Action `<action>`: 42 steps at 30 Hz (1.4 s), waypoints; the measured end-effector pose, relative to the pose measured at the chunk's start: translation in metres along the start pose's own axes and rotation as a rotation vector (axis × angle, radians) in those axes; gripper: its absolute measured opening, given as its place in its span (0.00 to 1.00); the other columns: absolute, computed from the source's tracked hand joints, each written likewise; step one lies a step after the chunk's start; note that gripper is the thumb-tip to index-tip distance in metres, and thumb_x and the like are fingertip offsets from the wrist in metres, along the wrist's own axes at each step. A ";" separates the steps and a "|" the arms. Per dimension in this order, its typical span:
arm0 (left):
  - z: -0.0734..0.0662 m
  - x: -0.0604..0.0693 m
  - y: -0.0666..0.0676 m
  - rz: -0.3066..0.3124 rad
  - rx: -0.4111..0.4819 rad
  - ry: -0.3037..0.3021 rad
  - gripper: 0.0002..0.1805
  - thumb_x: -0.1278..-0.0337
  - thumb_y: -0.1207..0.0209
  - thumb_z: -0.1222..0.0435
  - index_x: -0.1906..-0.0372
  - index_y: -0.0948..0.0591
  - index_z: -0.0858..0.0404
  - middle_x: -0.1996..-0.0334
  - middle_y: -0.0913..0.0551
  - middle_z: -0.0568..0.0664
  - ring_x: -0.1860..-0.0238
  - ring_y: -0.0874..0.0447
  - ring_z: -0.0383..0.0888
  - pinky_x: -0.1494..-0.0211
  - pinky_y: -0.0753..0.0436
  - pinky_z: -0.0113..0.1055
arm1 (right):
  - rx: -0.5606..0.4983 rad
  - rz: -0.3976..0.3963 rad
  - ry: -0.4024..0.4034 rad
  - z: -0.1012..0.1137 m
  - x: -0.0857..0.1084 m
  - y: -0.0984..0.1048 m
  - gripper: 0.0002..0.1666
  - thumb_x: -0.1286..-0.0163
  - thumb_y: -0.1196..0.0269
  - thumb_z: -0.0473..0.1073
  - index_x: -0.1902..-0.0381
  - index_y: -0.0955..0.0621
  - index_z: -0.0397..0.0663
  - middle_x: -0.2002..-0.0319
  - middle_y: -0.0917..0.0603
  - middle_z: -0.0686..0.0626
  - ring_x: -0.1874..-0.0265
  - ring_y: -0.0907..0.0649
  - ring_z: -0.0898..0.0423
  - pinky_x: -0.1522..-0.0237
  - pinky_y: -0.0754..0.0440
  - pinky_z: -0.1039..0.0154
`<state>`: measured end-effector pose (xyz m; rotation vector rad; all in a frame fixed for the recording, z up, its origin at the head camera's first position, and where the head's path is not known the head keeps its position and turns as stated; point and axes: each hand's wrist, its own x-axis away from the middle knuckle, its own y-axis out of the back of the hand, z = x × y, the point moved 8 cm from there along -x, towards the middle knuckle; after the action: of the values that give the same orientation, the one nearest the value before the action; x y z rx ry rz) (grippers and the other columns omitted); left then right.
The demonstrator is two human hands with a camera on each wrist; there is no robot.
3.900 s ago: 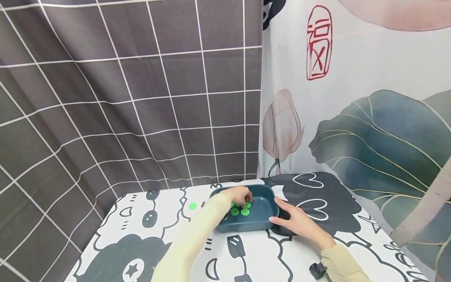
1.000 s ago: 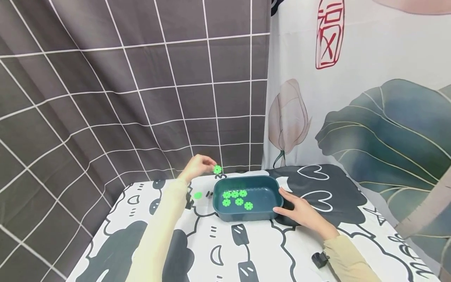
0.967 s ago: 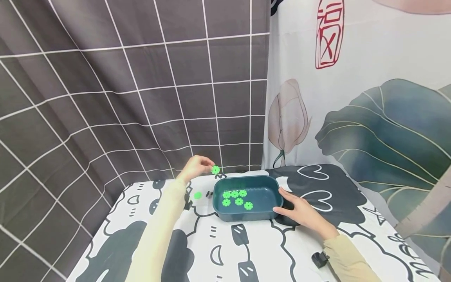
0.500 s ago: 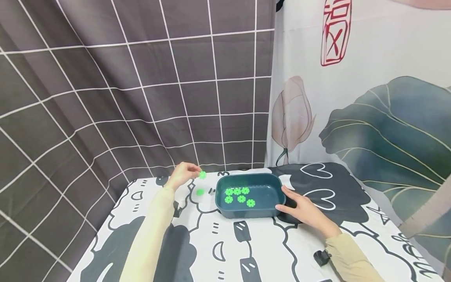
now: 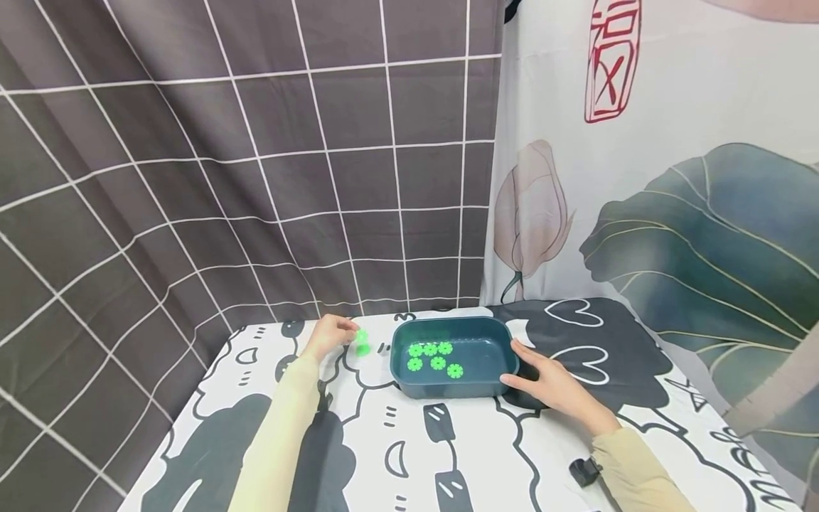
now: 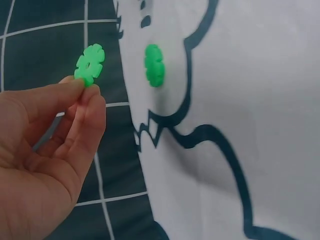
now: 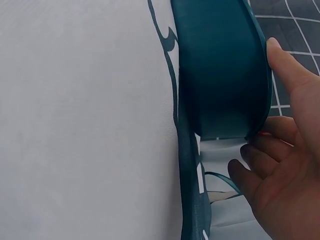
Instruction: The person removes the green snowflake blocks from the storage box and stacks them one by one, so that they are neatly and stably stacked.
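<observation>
Between thumb and fingertips, the left hand (image 5: 330, 334) pinches a green flower-shaped disc (image 6: 91, 64) by its edge. Just beyond it, a green piece (image 6: 154, 65) rests on the cloth, left of the blue-green bin (image 5: 448, 390). Several green discs (image 5: 438, 363) lie flat inside the bin, toward its left half. The right hand (image 5: 552, 382) touches the bin's right end, thumb and fingers spread along the rim; in the right wrist view the hand (image 7: 282, 145) has its thumb on the bin's wall (image 7: 225, 65).
A white cloth with black cartoon prints (image 5: 499, 455) covers the table. Behind it hang a dark grey curtain with a white grid (image 5: 422, 178) and a floral curtain (image 5: 672, 227). A black wrist device (image 5: 585, 471) sits at the right sleeve.
The left hand has moved left from above the bin's left end and down toward the piece on the cloth, carrying its disc. The right hand stays at the bin's right end.
</observation>
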<state>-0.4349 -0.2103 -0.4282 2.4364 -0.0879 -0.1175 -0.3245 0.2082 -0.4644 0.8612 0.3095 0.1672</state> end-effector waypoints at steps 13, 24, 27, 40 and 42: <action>0.020 0.002 -0.012 -0.006 0.012 0.042 0.11 0.52 0.38 0.76 0.60 0.14 0.73 0.62 0.12 0.60 0.68 0.17 0.44 0.61 0.17 0.34 | -0.015 0.002 -0.012 0.001 0.001 0.001 0.51 0.33 0.35 0.65 0.25 0.36 0.39 0.26 0.37 0.36 0.28 0.37 0.33 0.33 0.36 0.33; 0.026 0.003 -0.020 -0.028 0.027 0.087 0.11 0.52 0.37 0.75 0.61 0.13 0.73 0.65 0.12 0.57 0.72 0.19 0.41 0.65 0.19 0.30 | -0.016 0.008 -0.016 0.000 0.001 0.000 0.51 0.34 0.35 0.65 0.25 0.35 0.39 0.26 0.36 0.35 0.29 0.37 0.32 0.33 0.36 0.33; 0.028 0.003 -0.020 -0.029 0.021 0.100 0.10 0.52 0.37 0.75 0.62 0.13 0.72 0.68 0.13 0.55 0.74 0.21 0.40 0.66 0.20 0.29 | -0.013 0.007 -0.018 0.000 0.001 0.000 0.51 0.34 0.35 0.65 0.25 0.35 0.39 0.26 0.36 0.35 0.29 0.37 0.32 0.33 0.36 0.33; 0.033 0.005 -0.020 -0.029 0.048 0.128 0.10 0.52 0.38 0.75 0.62 0.14 0.73 0.78 0.18 0.48 0.77 0.25 0.39 0.68 0.25 0.29 | -0.006 0.004 -0.020 -0.001 0.000 0.000 0.51 0.34 0.35 0.66 0.25 0.35 0.40 0.26 0.36 0.35 0.29 0.36 0.32 0.34 0.36 0.33; 0.034 0.005 -0.021 -0.028 0.055 0.137 0.10 0.51 0.38 0.75 0.62 0.14 0.73 0.77 0.17 0.49 0.77 0.24 0.39 0.69 0.24 0.28 | -0.004 0.005 -0.021 -0.001 0.000 0.000 0.51 0.34 0.35 0.66 0.25 0.35 0.40 0.26 0.36 0.36 0.29 0.37 0.32 0.34 0.36 0.33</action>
<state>-0.4333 -0.2166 -0.4680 2.4937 0.0042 0.0402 -0.3243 0.2087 -0.4650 0.8596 0.2874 0.1631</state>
